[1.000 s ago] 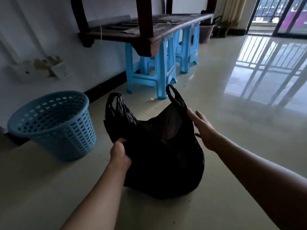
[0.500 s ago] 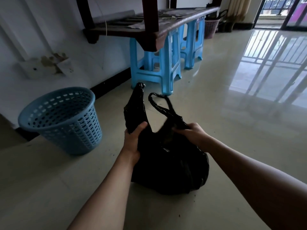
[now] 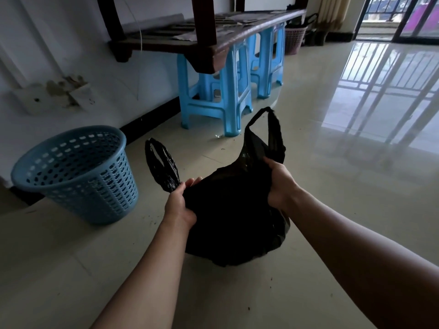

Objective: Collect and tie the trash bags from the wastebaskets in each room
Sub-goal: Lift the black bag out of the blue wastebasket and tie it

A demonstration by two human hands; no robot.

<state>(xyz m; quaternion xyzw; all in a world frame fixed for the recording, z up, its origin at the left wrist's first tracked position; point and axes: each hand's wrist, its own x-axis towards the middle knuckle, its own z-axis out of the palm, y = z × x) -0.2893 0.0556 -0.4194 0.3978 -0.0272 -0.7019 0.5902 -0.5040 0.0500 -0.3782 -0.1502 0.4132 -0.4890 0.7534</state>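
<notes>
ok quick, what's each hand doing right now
Left hand: closed, gripping the black trash bag below its left handle loop.
Right hand: closed, gripping the bag below its right handle loop.

No text, label, brand, number or sign can be read on anything in view.
</notes>
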